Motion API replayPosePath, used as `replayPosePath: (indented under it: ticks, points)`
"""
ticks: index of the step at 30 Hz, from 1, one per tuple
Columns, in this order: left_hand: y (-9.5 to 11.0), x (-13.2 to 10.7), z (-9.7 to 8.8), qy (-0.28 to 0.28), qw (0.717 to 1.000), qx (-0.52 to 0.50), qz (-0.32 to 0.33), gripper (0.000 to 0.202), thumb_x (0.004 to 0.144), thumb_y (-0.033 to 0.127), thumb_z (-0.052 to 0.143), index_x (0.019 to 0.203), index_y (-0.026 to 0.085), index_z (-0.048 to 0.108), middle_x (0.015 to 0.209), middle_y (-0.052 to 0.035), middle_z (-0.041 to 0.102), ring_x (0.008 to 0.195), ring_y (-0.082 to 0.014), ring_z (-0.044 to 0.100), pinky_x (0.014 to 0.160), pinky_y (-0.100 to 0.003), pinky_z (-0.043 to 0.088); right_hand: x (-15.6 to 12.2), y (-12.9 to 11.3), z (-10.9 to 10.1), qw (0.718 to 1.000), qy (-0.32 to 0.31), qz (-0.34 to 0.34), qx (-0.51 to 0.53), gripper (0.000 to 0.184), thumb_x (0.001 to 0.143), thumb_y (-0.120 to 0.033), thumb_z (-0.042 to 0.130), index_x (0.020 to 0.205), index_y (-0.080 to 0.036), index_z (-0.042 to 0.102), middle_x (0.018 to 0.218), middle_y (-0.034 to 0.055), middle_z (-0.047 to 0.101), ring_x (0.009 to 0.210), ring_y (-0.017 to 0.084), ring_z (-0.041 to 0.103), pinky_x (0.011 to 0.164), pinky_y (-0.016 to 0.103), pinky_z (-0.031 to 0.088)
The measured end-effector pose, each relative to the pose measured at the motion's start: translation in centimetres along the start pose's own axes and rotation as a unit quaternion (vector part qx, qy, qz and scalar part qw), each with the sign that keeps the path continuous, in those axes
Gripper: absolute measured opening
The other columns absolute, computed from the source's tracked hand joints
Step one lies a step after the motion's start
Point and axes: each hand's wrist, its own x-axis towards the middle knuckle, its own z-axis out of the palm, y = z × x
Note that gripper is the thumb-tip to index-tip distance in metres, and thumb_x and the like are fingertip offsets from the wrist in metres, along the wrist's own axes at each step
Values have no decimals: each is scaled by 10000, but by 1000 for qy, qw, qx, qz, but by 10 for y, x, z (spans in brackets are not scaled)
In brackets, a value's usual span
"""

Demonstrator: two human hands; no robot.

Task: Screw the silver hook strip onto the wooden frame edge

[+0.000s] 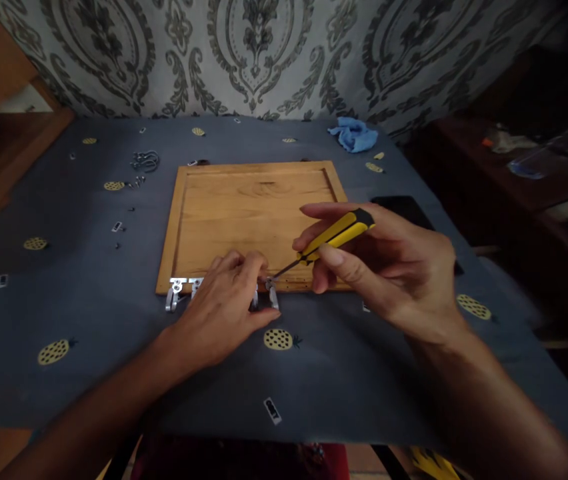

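Note:
A yellow-and-black screwdriver (337, 233) is held in my right hand (394, 267), slanting down to the left. Its tip meets a small metal hook (273, 293) at the near edge of a framed wooden board (249, 213). My left hand (227, 300) bends over that edge, fingertips by the screwdriver tip and thumb against the hook; whatever lies under the palm is hidden. Left of this hand, more metal hooks (173, 299) are fixed along the same edge. Small dark holes run along the edge to the right.
Loose hooks (145, 161) and several small screws (137, 181) lie on the blue patterned tablecloth (89, 300) at the left. At the back right sits a crumpled blue cloth (354, 135). A dark flat object (404, 210) is partly behind my right hand. A patterned curtain (254, 53) hangs behind.

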Motion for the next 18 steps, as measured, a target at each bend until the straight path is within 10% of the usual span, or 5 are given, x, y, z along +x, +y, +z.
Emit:
replayPosePath:
  ticks: [18]
  points:
    - [1, 0, -1, 0, 1000, 15, 0, 418, 742, 255, 775, 1007, 216, 453, 1035, -56, 569, 1037, -281, 552, 883, -451, 486, 3, 3, 10, 999, -21, -12, -21, 202, 828, -362, 702, 947, -208, 646, 886, 18, 655, 602, 107, 609, 515, 237, 538]
